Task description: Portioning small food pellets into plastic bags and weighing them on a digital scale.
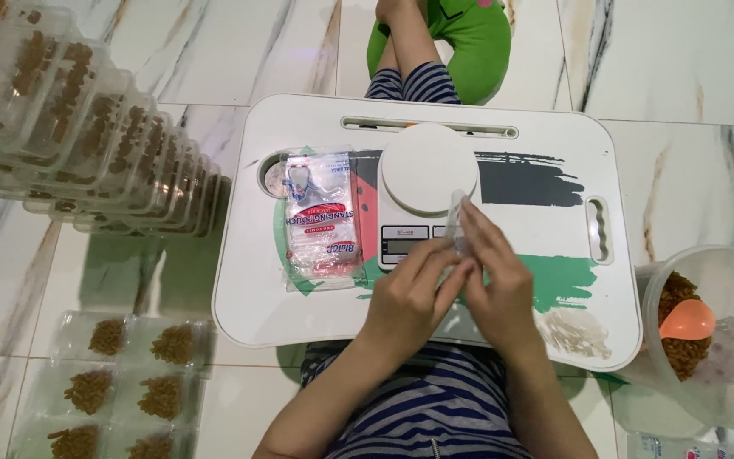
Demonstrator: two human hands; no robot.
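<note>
Left hand (409, 297): fingers curled, pinching lower edge of clear plastic pouch (458, 223).
Right hand (500, 285): fingers extended, pressed against pouch from opposite side; grip closed on same pouch.
Clear plastic pouch: small, transparent, held upright between both hands, top end poking above fingertips, over near edge of kitchen scale (424, 191).
Kitchen scale: white, round platform, display just beyond left-hand knuckles.
Lap tray (554, 136): white, painted with black and green strokes, beneath both hands.
Pouch pack (323, 217): flat packet of unused pouches, left of grip, beyond scale.
Tub (728, 280): clear, brown pellets inside, orange scoop (686, 320) on top, well right of right hand.
Filled pouches (129, 374): rows on floor, well left of left forearm.
Stacked containers (87, 136): clear, brown contents, far left beyond tray.
</note>
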